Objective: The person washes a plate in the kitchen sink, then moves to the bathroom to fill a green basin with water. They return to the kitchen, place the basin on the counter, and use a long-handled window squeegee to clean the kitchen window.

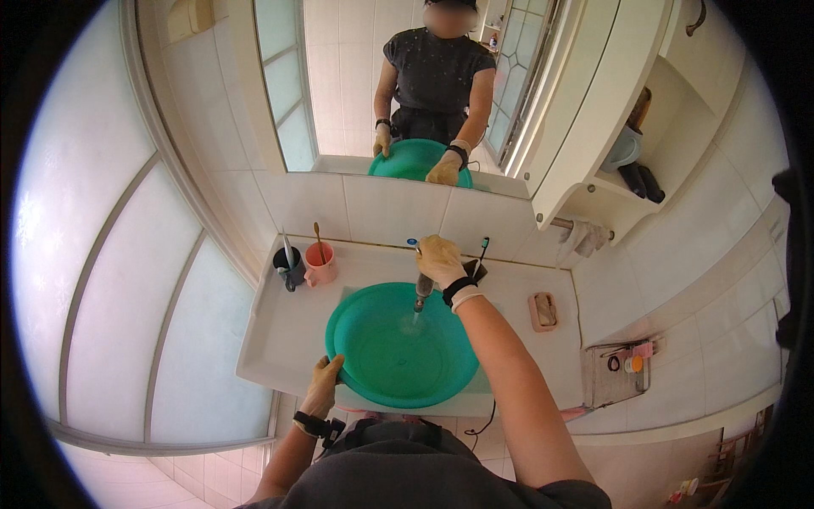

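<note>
A round green plastic basin (397, 366) rests on the white washbasin counter (286, 337), with water in it. My left hand (325, 380), in a thin pale glove, grips the basin's rim at its near left side. Water runs from the spout of a metal faucet (421, 294) into the basin. My right hand (440, 259), gloved too, is closed over the top of the faucet at its handle. Its fingertips are partly hidden behind the hand's back.
Left of the faucet stand a dark cup (289, 268) and a pink cup (321, 264) with toothbrushes. A toothbrush (484, 247) leans behind my right wrist. Right lie a pink soap dish (544, 312) and a wire rack (617, 375). A mirror (356, 95) and cabinet (585, 95) hang above.
</note>
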### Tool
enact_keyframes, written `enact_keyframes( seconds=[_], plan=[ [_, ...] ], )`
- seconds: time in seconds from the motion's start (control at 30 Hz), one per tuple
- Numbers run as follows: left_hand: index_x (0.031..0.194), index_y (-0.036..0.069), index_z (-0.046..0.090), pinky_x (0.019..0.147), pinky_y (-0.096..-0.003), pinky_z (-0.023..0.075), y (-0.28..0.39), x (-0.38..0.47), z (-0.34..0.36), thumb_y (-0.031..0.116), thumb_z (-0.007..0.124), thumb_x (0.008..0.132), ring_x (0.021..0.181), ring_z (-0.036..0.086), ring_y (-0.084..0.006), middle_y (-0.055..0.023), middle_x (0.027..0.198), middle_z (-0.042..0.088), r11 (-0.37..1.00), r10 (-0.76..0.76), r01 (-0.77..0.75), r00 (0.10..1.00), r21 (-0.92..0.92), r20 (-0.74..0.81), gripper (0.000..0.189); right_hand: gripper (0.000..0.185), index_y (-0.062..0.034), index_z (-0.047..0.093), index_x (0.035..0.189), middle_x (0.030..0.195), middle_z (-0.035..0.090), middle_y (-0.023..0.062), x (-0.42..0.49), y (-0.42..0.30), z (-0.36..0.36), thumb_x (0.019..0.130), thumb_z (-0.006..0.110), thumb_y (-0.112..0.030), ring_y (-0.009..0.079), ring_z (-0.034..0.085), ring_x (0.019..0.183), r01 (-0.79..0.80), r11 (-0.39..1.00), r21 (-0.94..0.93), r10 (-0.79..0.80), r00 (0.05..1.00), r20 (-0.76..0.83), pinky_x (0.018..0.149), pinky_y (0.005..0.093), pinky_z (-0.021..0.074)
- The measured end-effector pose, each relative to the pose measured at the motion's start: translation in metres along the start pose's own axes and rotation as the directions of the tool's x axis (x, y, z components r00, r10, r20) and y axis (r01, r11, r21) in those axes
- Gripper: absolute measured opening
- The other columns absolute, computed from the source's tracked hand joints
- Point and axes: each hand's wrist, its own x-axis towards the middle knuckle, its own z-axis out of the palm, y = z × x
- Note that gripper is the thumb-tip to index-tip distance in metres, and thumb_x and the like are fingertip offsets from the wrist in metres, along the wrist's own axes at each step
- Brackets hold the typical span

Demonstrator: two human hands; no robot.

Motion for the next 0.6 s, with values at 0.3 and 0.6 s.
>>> enact_keyframes(
  seconds=[0.3,0.6],
  plan=[
    [0.113,0.001,0.06,0.07,-0.0284,0.0478,-0.0047,0.0034,-0.0006,0.036,0.06,0.094,0.075,0.056,-0.0117,-0.0016,0.091,0.063,1.0,-0.007,0.007,1.0,0.0,0.0,0.04,0.015,-0.0033,0.07,0.077,0.08,0.068,0.0178,-0.0011,0.0014,-0.0022,0.077,0.066,-0.017,0.0336,0.068,0.075,-0.013,0.999,0.031,0.012,1.0,0.002,0.065,0.0421,0.0553],
    [0.113,0.0,0.06,0.071,-0.0287,0.049,-0.0023,0.0022,0.0017,0.036,0.06,0.093,0.077,0.058,-0.0126,-0.0029,0.094,0.064,1.0,-0.012,0.012,1.0,0.006,-0.012,0.041,0.014,-0.0043,0.07,0.081,0.084,0.068,0.0174,-0.0023,0.0019,-0.0051,0.077,0.065,-0.017,0.0342,0.067,0.079,-0.031,0.999,0.028,0.03,0.999,0.032,0.07,0.0431,0.0546]
  ],
)
